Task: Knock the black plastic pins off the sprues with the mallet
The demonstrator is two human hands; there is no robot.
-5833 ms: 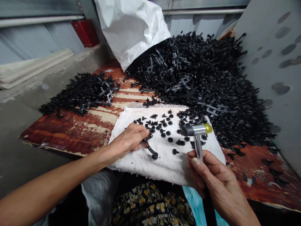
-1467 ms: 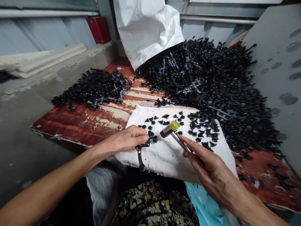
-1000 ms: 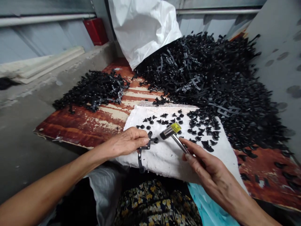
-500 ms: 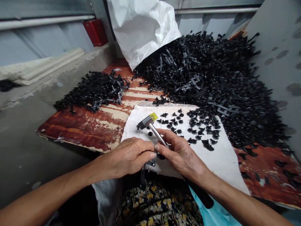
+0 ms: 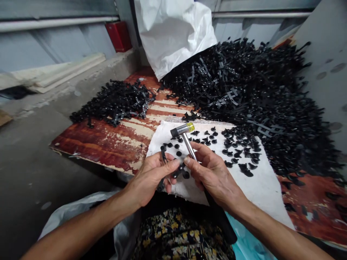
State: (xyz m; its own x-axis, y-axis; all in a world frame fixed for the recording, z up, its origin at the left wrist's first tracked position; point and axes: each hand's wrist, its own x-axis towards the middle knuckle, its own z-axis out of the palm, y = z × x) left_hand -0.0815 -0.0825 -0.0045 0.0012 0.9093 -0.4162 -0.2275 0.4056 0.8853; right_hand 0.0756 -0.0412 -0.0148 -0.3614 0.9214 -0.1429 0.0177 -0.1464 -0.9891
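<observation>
Head view: left hand (image 5: 151,171), thumb and fingers clamped on a black bracket (image 5: 163,155), one round end poking up past the knuckles, the other hanging below the fingers. Bracket sits over the cloth, by the table's near edge. Right hand (image 5: 213,172) is wrapped round the hammer (image 5: 189,147) at the neck, black grip running back under the palm toward the lap. Probably choked up that way so thumb and forefinger can work at the bracket without putting the hammer down; right thumb tip is close to the dark round bits by the left fingertips, touching or not, cannot tell. Hammer head is tilted, up over the cloth, black face toward the left edge, yellow face toward the right.

White cloth (image 5: 268,202) lies at the near edge of the table (image 5: 81,150), maybe as padding. Loose black knobs (image 5: 245,169) scattered on it, thicker toward its right side, likely kept there for easy reach. Small black heap (image 5: 111,103) along the table's left edge, much bigger black pile (image 5: 257,83) over the far right corner, white bag (image 5: 173,32) by the far edge
</observation>
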